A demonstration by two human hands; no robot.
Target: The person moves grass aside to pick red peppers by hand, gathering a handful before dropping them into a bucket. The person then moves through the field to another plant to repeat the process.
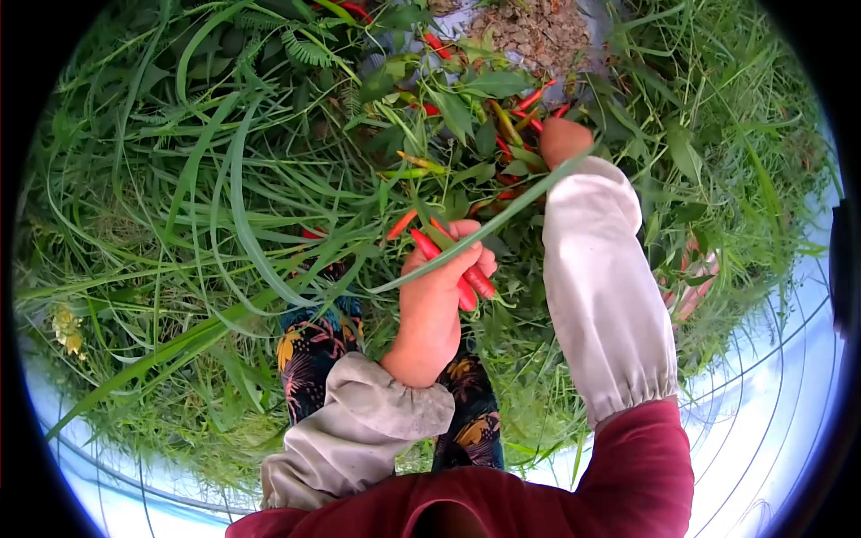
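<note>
Several red chili peppers [480, 280] are in my left hand [435, 291], its fingers closed round them above my patterned trousers. A long grass blade crosses over this hand. My right hand [565, 143] reaches into the pepper plant at the upper right, beside red and greenish chilies [507, 124] among the leaves. Its fingertips are hidden by foliage, so what they touch does not show. An orange-yellow chili [421, 162] hangs left of it.
Tall grass [224, 179] surrounds the plant on both sides. Dry soil [534, 34] shows at the top, with grey sheeting [601, 22] beside it. A pink-red object [698, 278] lies partly covered by grass right of my right sleeve.
</note>
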